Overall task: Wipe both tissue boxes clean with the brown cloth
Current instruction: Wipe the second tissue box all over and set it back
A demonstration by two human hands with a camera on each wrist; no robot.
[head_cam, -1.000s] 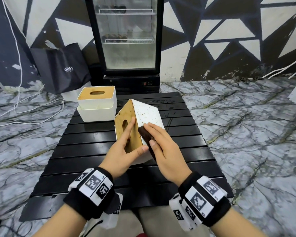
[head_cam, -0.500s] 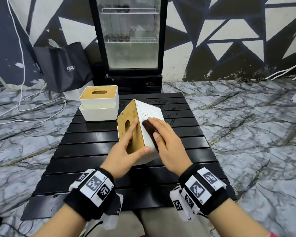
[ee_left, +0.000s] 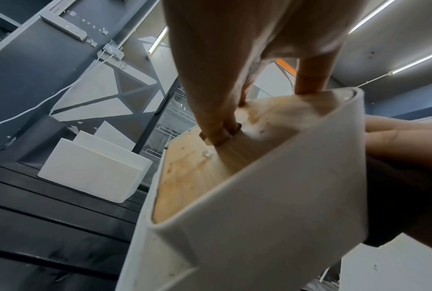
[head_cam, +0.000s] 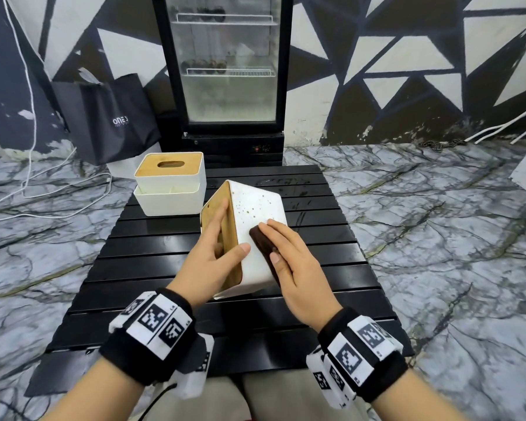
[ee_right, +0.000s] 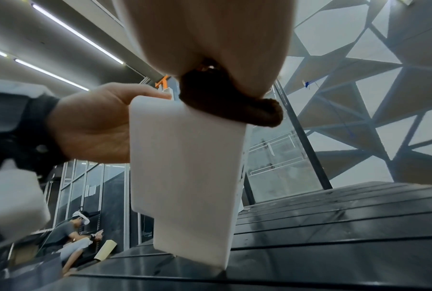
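Closest to me, the left hand point(head_cam: 213, 259) grips the tipped tissue box point(head_cam: 257, 235), fingers hooked in its wooden lid slot, thumb over the edge. The box is propped on one corner on the black slatted table point(head_cam: 152, 259). The right hand point(head_cam: 295, 265) presses the brown cloth point(head_cam: 263, 243) flat against the speckled white side. Further back sits the second tissue box point(head_cam: 170, 186), upright, then a glass-door fridge point(head_cam: 230, 71).
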